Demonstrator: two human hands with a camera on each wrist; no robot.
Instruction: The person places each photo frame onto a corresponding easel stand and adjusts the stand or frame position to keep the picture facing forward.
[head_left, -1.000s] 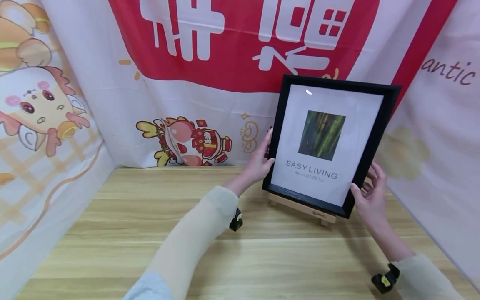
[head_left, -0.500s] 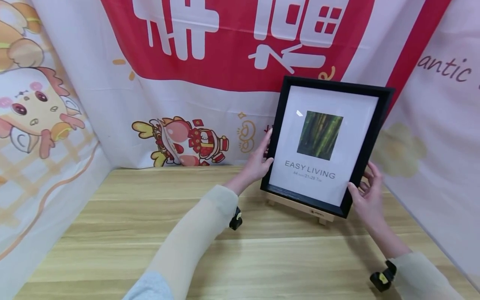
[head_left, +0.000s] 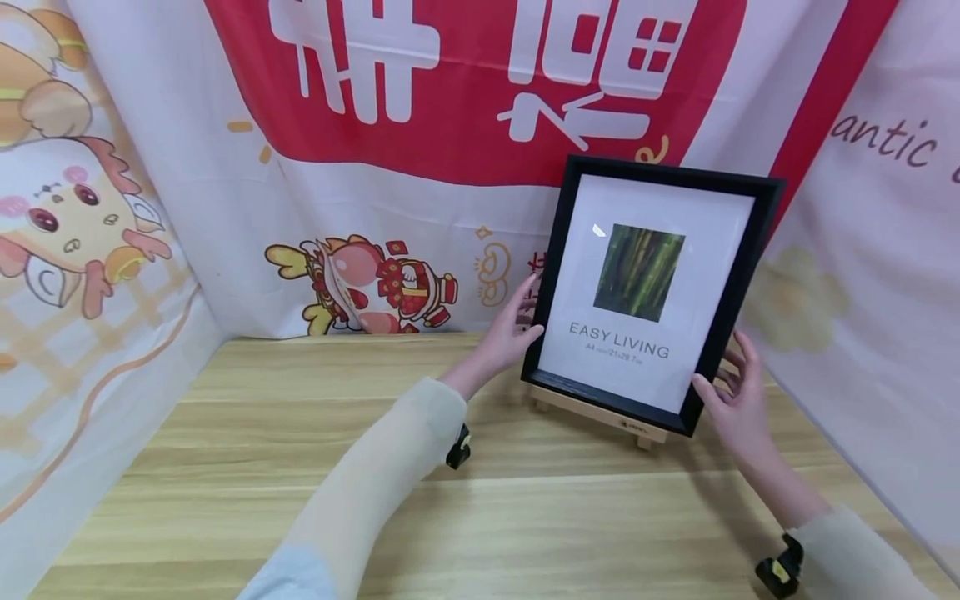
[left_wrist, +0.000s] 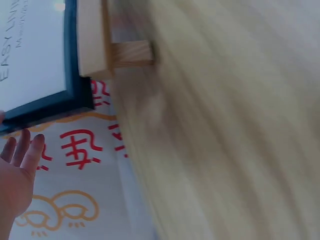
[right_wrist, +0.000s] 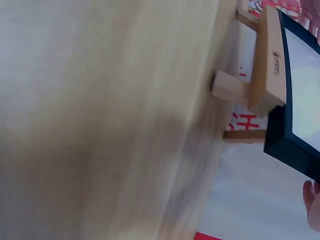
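A black picture frame [head_left: 645, 287] with a white "EASY LIVING" insert leans back on a small wooden easel [head_left: 600, 412] at the right of the table. At its left side, my left hand [head_left: 501, 337] has its fingers extended beside the frame and the thumb by the front edge. The left wrist view shows those fingers [left_wrist: 31, 152] straight, just off the frame's side. My right hand [head_left: 738, 404] holds the frame's lower right side, thumb over the front edge, fingers bent at the side and partly hidden. The easel's back is mostly hidden.
The wood-grain table [head_left: 300, 475] extends to the left and front. A printed cloth [head_left: 225, 208] with red and cartoon patterns hangs close behind the frame. Another pale cloth [head_left: 885, 317] hangs at the right. Each wrist wears a small black device [head_left: 780, 567].
The left hand's fingers have loosened and shifted slightly down and away from the frame's side. The right hand remains at its edge. The frame stays on the easel; the head view shifted a little.
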